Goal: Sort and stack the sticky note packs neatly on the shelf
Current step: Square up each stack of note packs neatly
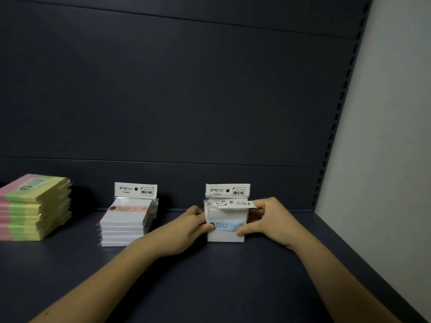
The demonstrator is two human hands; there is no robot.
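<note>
While both hands are closing in from either side, the left hand [186, 226] is pinching the left edge of the white pack with the blue label [225, 226] and the right hand [268, 221] is gripping its right edge, fingers curled. That pack is sitting atop a white stack right of centre on the dark shelf [210, 276]. To the left, another white stack [127, 223] and a pink-green-yellow pile [35, 210] are resting against the dark back panel [186, 89], a pale wall [384, 113] rising at right.
</note>
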